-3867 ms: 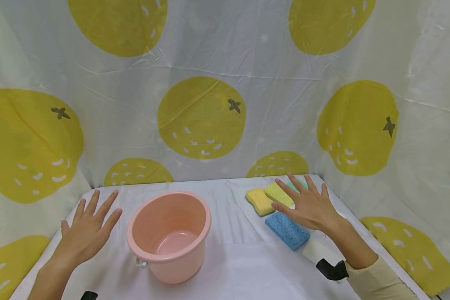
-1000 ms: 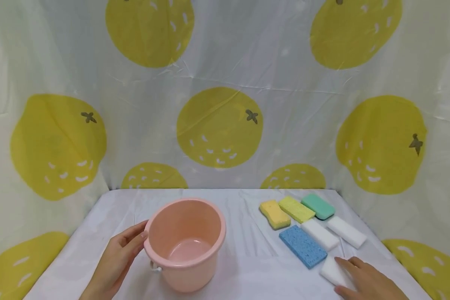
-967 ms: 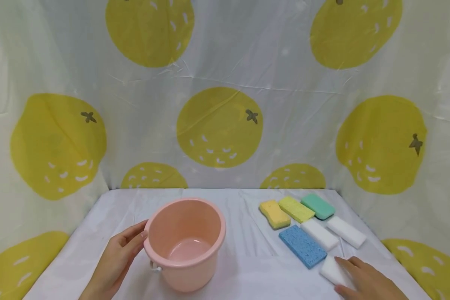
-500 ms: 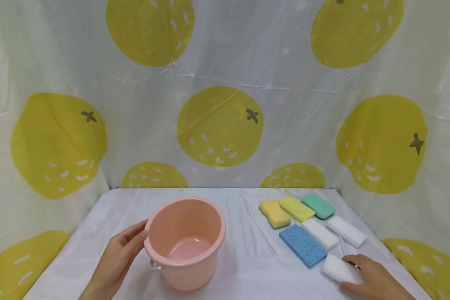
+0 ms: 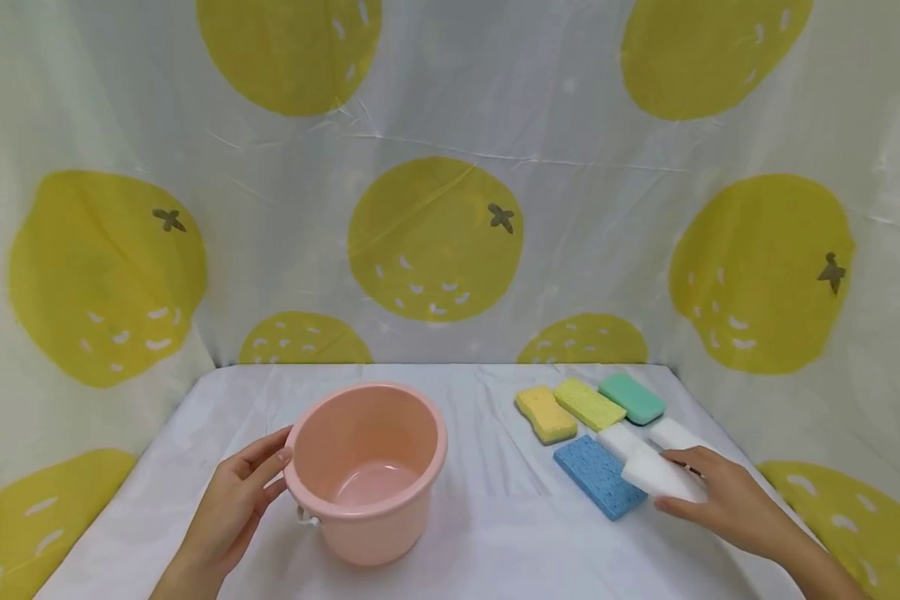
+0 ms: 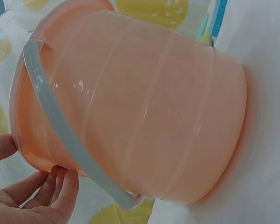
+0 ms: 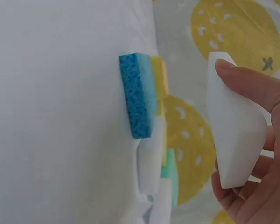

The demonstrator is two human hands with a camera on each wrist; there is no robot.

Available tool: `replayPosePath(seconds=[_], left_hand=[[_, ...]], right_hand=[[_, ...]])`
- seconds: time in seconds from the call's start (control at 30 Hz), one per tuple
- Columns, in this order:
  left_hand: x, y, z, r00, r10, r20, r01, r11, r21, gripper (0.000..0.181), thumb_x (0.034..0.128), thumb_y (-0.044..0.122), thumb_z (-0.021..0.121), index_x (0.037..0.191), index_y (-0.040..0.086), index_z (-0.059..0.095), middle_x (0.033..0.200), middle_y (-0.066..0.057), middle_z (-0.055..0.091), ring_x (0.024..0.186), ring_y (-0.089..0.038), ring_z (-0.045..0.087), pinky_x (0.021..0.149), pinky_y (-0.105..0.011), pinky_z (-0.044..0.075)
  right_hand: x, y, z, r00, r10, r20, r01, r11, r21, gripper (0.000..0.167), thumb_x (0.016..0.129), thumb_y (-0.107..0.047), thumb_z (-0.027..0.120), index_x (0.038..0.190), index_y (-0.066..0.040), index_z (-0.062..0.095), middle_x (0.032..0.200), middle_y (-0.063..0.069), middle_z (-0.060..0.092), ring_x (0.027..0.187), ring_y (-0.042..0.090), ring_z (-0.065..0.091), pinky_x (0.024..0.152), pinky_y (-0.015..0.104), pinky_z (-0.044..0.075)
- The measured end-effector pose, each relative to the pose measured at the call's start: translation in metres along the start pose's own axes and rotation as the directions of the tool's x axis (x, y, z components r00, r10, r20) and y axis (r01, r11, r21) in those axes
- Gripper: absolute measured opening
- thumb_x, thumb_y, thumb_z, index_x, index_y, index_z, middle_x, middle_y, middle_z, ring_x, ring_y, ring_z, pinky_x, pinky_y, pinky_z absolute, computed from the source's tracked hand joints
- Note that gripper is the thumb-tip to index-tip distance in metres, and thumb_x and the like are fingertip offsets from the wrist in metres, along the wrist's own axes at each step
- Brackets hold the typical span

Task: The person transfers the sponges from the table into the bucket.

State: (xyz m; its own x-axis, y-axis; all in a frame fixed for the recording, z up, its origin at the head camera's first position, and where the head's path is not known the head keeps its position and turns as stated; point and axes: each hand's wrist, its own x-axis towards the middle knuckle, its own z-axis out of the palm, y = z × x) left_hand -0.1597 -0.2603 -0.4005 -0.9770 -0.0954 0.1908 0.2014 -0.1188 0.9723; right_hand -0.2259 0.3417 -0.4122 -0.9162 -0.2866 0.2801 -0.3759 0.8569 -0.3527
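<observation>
A pink plastic bucket (image 5: pixel 371 533) stands upright on the white-covered table. My left hand (image 5: pixel 228 504) holds its rim at the left, thumb on one side and fingers on the other; the left wrist view shows the pale handle (image 6: pixel 72 140) hanging down the bucket's side. On the right, my right hand (image 5: pixel 735 504) grips a white block sponge (image 5: pixel 658 477), raised off the table. In the right wrist view the thumb presses one face of this white sponge (image 7: pixel 233 121), with the fingers behind it. Below it lies a blue sponge (image 5: pixel 598 477).
Behind the held sponge lie two more white sponges, one (image 5: pixel 619 439) partly covered and one (image 5: pixel 675 433) by the hand. Farther back are a yellow waisted sponge (image 5: pixel 546 414), a yellow-green sponge (image 5: pixel 589 403) and a green sponge (image 5: pixel 633 398). Fruit-printed curtain (image 5: pixel 435 237) walls surround the table (image 5: pixel 487 550).
My right hand has lifted the white sponge off the table and moved it up and slightly left. The left hand, away from the bucket at first, has stayed on its rim over the last second.
</observation>
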Motion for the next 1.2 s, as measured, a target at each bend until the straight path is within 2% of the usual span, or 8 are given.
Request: replayPosePath(seconds=[0.1, 0.2, 0.37, 0.43, 0.6, 0.73, 1.03, 1.2], left_hand=[[0.001, 0.0, 0.001, 1.0, -0.004, 0.006, 0.004, 1.0, 0.003, 0.052, 0.1065, 0.008, 0.059, 0.147, -0.018, 0.04, 0.133, 0.005, 0.065, 0.122, -0.01, 0.062, 0.094, -0.034, 0.055], [0.001, -0.001, 0.0, 1.0, 0.008, 0.001, -0.008, 1.0, 0.007, 0.051, 0.1065, 0.007, 0.058, 0.147, -0.019, 0.041, 0.133, 0.004, 0.065, 0.122, -0.01, 0.061, 0.093, -0.034, 0.056], [0.001, -0.002, -0.001, 1.0, 0.028, 0.01, -0.028, 1.0, -0.007, 0.049, 0.1065, 0.006, 0.057, 0.146, -0.02, 0.041, 0.133, 0.003, 0.066, 0.122, -0.01, 0.062, 0.092, -0.035, 0.057], [0.001, -0.002, -0.001, 1.0, 0.029, 0.011, -0.029, 1.0, -0.013, 0.049, 0.1065, 0.005, 0.057, 0.145, -0.02, 0.041, 0.132, 0.004, 0.066, 0.121, -0.01, 0.062, 0.092, -0.034, 0.057], [0.0, -0.002, -0.001, 0.999, 0.032, 0.012, -0.032, 0.999, -0.015, 0.048, 0.1065, 0.005, 0.057, 0.145, -0.02, 0.042, 0.132, 0.004, 0.066, 0.122, -0.009, 0.061, 0.091, -0.034, 0.057], [0.0, -0.003, -0.001, 0.999, 0.035, 0.017, -0.035, 0.999, -0.018, 0.047, 0.1068, 0.005, 0.056, 0.145, -0.019, 0.043, 0.133, 0.003, 0.066, 0.123, -0.01, 0.061, 0.092, -0.034, 0.057], [0.0, -0.003, -0.002, 1.0, 0.023, 0.013, -0.023, 1.0, -0.008, 0.048, 0.1073, 0.007, 0.056, 0.145, -0.019, 0.042, 0.134, 0.005, 0.065, 0.122, -0.009, 0.061, 0.091, -0.033, 0.057], [-0.001, -0.002, -0.001, 1.0, 0.017, 0.012, -0.017, 1.0, -0.011, 0.048, 0.1072, 0.007, 0.057, 0.145, -0.018, 0.043, 0.133, 0.005, 0.066, 0.122, -0.008, 0.061, 0.09, -0.034, 0.057]], right_hand=[[0.011, -0.01, -0.008, 1.0, -0.016, 0.003, 0.016, 1.0, 0.004, 0.07, 0.078, -0.044, 0.091, 0.127, 0.0, 0.068, 0.121, 0.017, 0.066, 0.101, 0.03, 0.061, 0.077, 0.044, 0.055], [0.022, -0.019, -0.014, 0.999, -0.036, 0.01, 0.036, 0.999, 0.001, 0.069, 0.079, -0.045, 0.09, 0.128, -0.001, 0.067, 0.121, 0.015, 0.066, 0.101, 0.029, 0.061, 0.078, 0.046, 0.055], [0.034, -0.028, -0.021, 0.994, -0.112, 0.006, 0.112, 0.994, 0.007, 0.065, 0.08, -0.041, 0.09, 0.126, -0.001, 0.068, 0.117, 0.01, 0.067, 0.097, 0.025, 0.06, 0.072, 0.038, 0.053], [0.037, -0.03, -0.022, 0.993, -0.115, 0.017, 0.114, 0.993, 0.01, 0.065, 0.08, -0.042, 0.09, 0.126, -0.001, 0.068, 0.117, 0.011, 0.067, 0.097, 0.024, 0.06, 0.071, 0.037, 0.053], [0.043, -0.036, -0.025, 0.995, -0.097, 0.034, 0.097, 0.995, 0.005, 0.068, 0.081, -0.045, 0.088, 0.128, -0.001, 0.067, 0.12, 0.014, 0.067, 0.101, 0.028, 0.061, 0.076, 0.045, 0.055], [0.047, -0.04, -0.025, 0.992, -0.118, 0.033, 0.118, 0.993, 0.005, 0.069, 0.081, -0.045, 0.088, 0.129, -0.001, 0.067, 0.121, 0.012, 0.067, 0.102, 0.028, 0.061, 0.079, 0.047, 0.055], [0.062, -0.064, -0.028, 0.98, -0.196, 0.046, 0.195, 0.981, 0.024, 0.067, 0.083, -0.045, 0.086, 0.13, -0.001, 0.065, 0.123, 0.012, 0.066, 0.102, 0.026, 0.061, 0.077, 0.044, 0.055], [0.079, -0.086, -0.026, 0.956, -0.291, 0.046, 0.289, 0.956, 0.055, 0.062, 0.086, -0.042, 0.085, 0.13, -0.003, 0.065, 0.121, 0.007, 0.066, 0.099, 0.02, 0.06, 0.076, 0.039, 0.054]])
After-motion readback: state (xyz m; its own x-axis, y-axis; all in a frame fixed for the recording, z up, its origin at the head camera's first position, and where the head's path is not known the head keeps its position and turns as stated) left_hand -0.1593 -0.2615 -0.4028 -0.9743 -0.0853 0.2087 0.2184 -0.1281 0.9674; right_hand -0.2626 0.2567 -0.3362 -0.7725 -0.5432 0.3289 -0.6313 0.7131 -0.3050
